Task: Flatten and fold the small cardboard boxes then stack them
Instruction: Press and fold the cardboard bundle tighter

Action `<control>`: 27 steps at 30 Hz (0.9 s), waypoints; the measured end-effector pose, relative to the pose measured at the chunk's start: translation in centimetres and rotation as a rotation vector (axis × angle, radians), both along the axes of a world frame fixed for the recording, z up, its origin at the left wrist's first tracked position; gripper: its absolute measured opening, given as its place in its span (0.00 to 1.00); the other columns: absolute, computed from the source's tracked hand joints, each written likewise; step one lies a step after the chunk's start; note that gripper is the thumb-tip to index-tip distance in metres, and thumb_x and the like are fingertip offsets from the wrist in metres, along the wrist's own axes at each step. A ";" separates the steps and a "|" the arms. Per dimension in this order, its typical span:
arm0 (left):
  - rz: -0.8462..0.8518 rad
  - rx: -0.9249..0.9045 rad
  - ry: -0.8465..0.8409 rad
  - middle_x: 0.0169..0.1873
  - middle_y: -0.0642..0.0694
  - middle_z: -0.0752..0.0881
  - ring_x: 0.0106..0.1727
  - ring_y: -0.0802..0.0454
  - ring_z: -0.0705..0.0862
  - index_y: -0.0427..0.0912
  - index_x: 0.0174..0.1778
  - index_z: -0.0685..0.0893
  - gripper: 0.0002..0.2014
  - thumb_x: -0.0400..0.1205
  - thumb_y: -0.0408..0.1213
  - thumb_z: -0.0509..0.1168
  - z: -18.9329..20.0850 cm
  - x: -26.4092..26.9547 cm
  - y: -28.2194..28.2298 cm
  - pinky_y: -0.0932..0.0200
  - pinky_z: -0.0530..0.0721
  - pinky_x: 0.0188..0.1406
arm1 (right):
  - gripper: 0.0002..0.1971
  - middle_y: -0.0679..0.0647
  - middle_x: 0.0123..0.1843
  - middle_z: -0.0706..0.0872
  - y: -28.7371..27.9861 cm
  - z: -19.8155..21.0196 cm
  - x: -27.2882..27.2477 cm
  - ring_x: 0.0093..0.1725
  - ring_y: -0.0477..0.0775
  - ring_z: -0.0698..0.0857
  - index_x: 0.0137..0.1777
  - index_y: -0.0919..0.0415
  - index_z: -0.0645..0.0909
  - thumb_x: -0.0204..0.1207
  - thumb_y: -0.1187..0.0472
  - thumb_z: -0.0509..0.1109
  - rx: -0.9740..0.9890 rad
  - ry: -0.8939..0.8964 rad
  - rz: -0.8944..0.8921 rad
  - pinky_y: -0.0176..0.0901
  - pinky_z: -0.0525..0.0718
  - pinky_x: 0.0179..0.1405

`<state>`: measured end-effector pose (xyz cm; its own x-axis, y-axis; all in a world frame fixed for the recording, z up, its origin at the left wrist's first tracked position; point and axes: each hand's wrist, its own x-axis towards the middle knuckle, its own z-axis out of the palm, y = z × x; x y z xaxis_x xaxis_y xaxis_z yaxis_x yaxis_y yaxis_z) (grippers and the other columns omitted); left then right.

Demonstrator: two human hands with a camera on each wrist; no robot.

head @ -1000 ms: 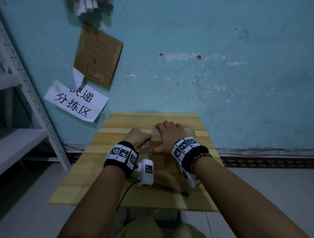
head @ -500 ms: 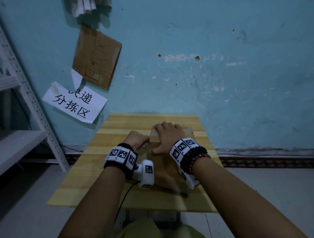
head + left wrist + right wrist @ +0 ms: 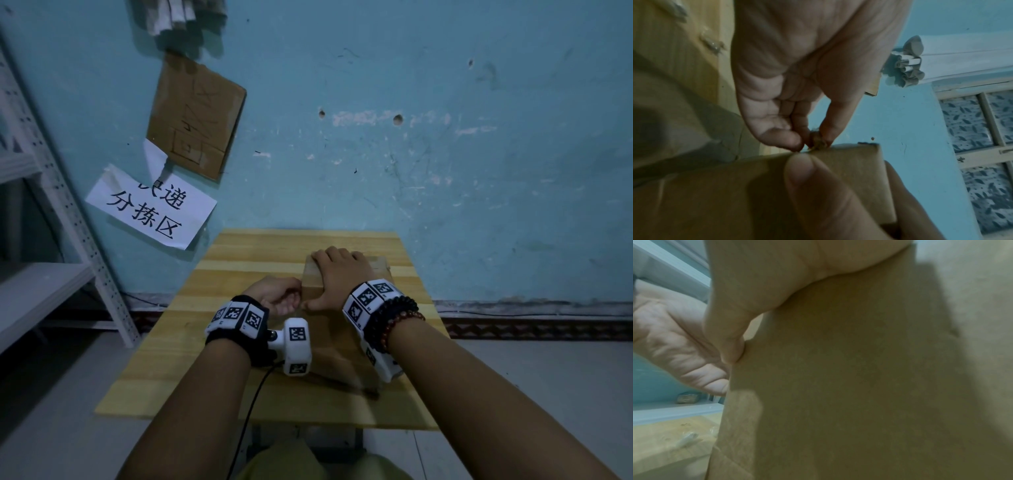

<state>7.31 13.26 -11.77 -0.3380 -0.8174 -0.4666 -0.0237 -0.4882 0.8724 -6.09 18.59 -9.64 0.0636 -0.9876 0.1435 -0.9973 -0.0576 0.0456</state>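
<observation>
A brown cardboard box (image 3: pixel 335 342) stands on the wooden table (image 3: pixel 205 325). My right hand (image 3: pixel 342 277) lies over its top, fingers wrapped over the far edge and thumb (image 3: pixel 813 178) pressed on the near left face. The left hand (image 3: pixel 277 298) is at the box's left edge. In the left wrist view the left hand (image 3: pixel 813 144) pinches a small brownish tape end between thumb and finger at the edge of the box (image 3: pixel 725 194). The right wrist view is filled by the box (image 3: pixel 859 369), with my right thumb (image 3: pixel 729 337) on its edge.
A white metal shelf (image 3: pixel 51 291) stands left of the table. The blue wall (image 3: pixel 411 171) rises right behind the table's far edge, with a paper sign (image 3: pixel 150 212) and cardboard (image 3: pixel 195 116) on it. Clear tape scraps (image 3: pixel 686 438) lie on the table's left part.
Hardly anything differs. The left hand has shifted slightly along the box's left edge; the right hand stays on the box.
</observation>
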 end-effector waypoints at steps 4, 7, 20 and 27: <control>-0.021 0.058 0.044 0.24 0.42 0.79 0.24 0.54 0.79 0.33 0.34 0.74 0.11 0.84 0.26 0.57 0.0 0.2 0.1 0.68 0.81 0.16 | 0.45 0.55 0.70 0.71 -0.1 0.0 0.0 0.70 0.59 0.70 0.74 0.54 0.60 0.62 0.31 0.69 0.000 -0.009 -0.002 0.57 0.65 0.73; -0.019 0.084 0.055 0.23 0.42 0.79 0.22 0.55 0.78 0.33 0.34 0.74 0.12 0.84 0.27 0.56 -0.1 0.2 0.0 0.67 0.81 0.17 | 0.44 0.55 0.69 0.71 -0.1 -0.1 0.0 0.70 0.58 0.70 0.74 0.54 0.61 0.62 0.31 0.69 -0.001 -0.012 -0.002 0.56 0.66 0.72; -0.051 -0.016 0.048 0.08 0.51 0.70 0.08 0.60 0.68 0.39 0.27 0.69 0.17 0.84 0.28 0.50 -0.7 -0.5 0.7 0.73 0.63 0.09 | 0.44 0.55 0.69 0.71 -0.1 -0.1 0.0 0.69 0.59 0.71 0.74 0.55 0.61 0.63 0.31 0.68 -0.012 -0.005 -0.001 0.56 0.67 0.71; -0.052 -0.138 0.021 0.08 0.52 0.69 0.08 0.60 0.67 0.38 0.29 0.72 0.17 0.86 0.31 0.51 -1.5 -0.8 0.5 0.73 0.62 0.09 | 0.44 0.55 0.69 0.71 -0.1 -0.2 0.1 0.69 0.59 0.71 0.74 0.54 0.61 0.63 0.32 0.68 -0.015 -0.002 -0.006 0.55 0.67 0.70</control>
<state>6.53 13.77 -13.29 -0.3901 -0.8543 -0.3434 -0.0272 -0.3621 0.9317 -6.02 18.49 -9.88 0.0576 -0.9857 0.1586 -0.9977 -0.0512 0.0441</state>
